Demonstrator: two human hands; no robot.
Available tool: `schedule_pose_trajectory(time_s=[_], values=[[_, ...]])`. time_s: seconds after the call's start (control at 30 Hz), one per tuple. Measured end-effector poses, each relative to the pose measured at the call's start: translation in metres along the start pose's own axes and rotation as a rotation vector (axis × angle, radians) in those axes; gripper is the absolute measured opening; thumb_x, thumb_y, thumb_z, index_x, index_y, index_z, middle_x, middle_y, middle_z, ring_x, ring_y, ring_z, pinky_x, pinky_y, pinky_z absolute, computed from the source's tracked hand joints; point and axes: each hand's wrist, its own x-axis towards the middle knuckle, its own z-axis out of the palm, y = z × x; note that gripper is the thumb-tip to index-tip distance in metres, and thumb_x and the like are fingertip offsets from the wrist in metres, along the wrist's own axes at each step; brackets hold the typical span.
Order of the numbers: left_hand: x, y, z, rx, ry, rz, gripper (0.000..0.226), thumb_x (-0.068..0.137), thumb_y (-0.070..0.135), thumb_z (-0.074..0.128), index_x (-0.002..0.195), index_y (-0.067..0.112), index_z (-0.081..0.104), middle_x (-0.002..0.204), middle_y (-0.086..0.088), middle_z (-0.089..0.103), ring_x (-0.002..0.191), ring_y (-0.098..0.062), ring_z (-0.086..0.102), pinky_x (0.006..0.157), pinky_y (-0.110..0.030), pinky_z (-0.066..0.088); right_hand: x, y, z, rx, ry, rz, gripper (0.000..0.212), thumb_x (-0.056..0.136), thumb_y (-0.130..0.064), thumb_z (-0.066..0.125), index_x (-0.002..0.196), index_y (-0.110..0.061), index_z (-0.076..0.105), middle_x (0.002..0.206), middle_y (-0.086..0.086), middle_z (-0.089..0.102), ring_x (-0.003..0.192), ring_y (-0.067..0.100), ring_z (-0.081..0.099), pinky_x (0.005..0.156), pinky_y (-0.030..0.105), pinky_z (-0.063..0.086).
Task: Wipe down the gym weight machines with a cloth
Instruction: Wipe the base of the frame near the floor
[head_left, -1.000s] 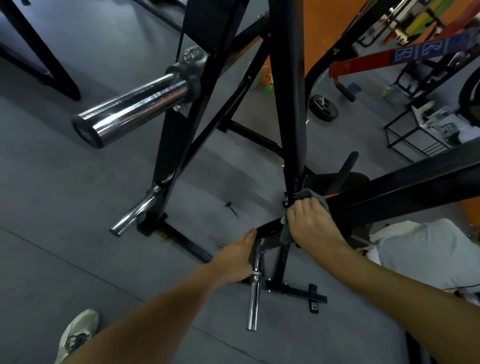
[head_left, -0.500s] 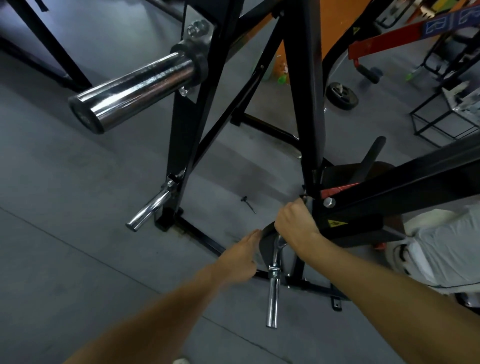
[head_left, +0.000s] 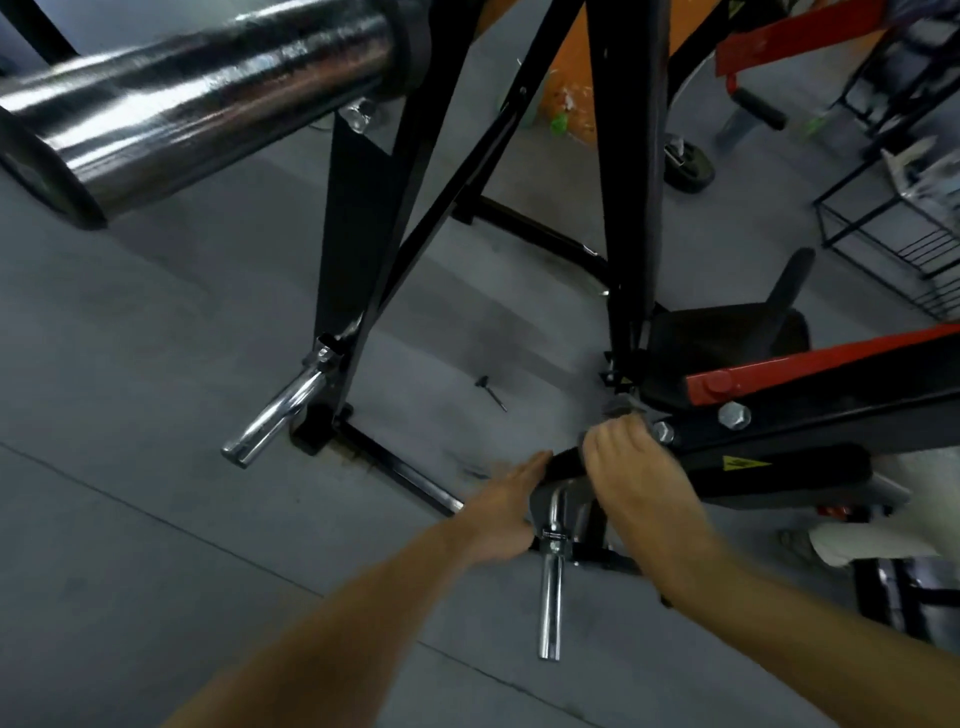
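Note:
The black weight machine frame (head_left: 631, 156) fills the view, with a low black bar (head_left: 563, 465) ending near me. My right hand (head_left: 634, 478) curls over that bar close to a bolted joint. It holds the grey cloth (head_left: 619, 404) against the metal, and only a small grey edge shows past the knuckles. My left hand (head_left: 506, 506) lies with straight fingers against the left side of the bar's end. A short chrome peg (head_left: 550, 587) sticks out towards me just below both hands.
A thick chrome sleeve (head_left: 182, 93) juts out at the top left and a second chrome peg (head_left: 275, 415) sits low on the left. A red lever arm (head_left: 805, 364), a wire rack (head_left: 893, 228), a weight plate (head_left: 685, 163) and a loose bolt (head_left: 491, 392) are around.
My right hand slid down from the upright's joint onto the low bar and curled, hiding most of the cloth. The view moved closer. The left hand stayed at the bar's end.

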Motion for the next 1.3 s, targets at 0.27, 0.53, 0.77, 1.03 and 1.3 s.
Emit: schedule_pose_trajectory(time_s=[0.27, 0.53, 0.77, 1.03, 1.3], values=[[0.029, -0.006, 0.01, -0.168, 0.102, 0.14, 0.07, 0.072, 0.02, 0.053, 0.141, 0.01, 0.047, 0.134, -0.008, 0.054, 0.122, -0.021, 0.056, 0.106, -0.033, 0.044, 0.019, -0.008, 0.0, -0.165, -0.001, 0.182, 0.023, 0.091, -0.003, 0.038, 0.092, -0.007, 0.06, 0.081, 0.012, 0.053, 0.08, 0.027, 0.054, 0.087, 0.04, 0.041], [0.039, -0.025, -0.004, -0.171, 0.061, 0.271, 0.066, 0.07, 0.052, 0.047, 0.125, 0.015, 0.055, 0.123, -0.009, 0.063, 0.114, -0.023, 0.062, 0.098, -0.044, 0.051, 0.047, -0.044, 0.01, -0.145, -0.02, 0.208, 0.049, 0.087, 0.007, 0.019, 0.074, -0.015, 0.06, 0.066, 0.005, 0.052, 0.065, 0.021, 0.052, 0.069, 0.035, 0.039], [0.053, -0.057, 0.028, -0.335, 0.197, 0.433, 0.07, 0.064, 0.043, 0.04, 0.125, 0.012, 0.054, 0.125, -0.01, 0.059, 0.125, -0.021, 0.055, 0.113, -0.042, 0.043, 0.052, -0.073, 0.039, -0.222, 0.147, 0.274, 0.029, 0.096, 0.001, 0.032, 0.083, -0.015, 0.052, 0.074, 0.008, 0.051, 0.072, 0.027, 0.052, 0.079, 0.039, 0.044], [0.074, -0.082, 0.044, -0.301, 0.247, 0.657, 0.057, 0.071, 0.008, 0.037, 0.126, 0.01, 0.054, 0.127, -0.007, 0.052, 0.125, -0.021, 0.052, 0.11, -0.036, 0.044, 0.042, -0.086, 0.07, -0.22, 0.558, 0.36, 0.025, 0.103, -0.015, 0.036, 0.096, -0.009, 0.06, 0.095, 0.011, 0.06, 0.094, 0.032, 0.059, 0.103, 0.04, 0.04], [0.08, -0.094, 0.037, -0.236, 0.213, 0.775, 0.05, 0.084, 0.011, 0.051, 0.133, 0.021, 0.054, 0.128, -0.005, 0.059, 0.121, -0.014, 0.058, 0.106, -0.043, 0.05, 0.03, -0.151, 0.118, 0.121, 0.531, 0.752, 0.096, 0.089, -0.069, 0.037, 0.159, -0.008, 0.013, 0.154, 0.02, 0.031, 0.136, 0.037, 0.033, 0.117, 0.045, 0.028]])
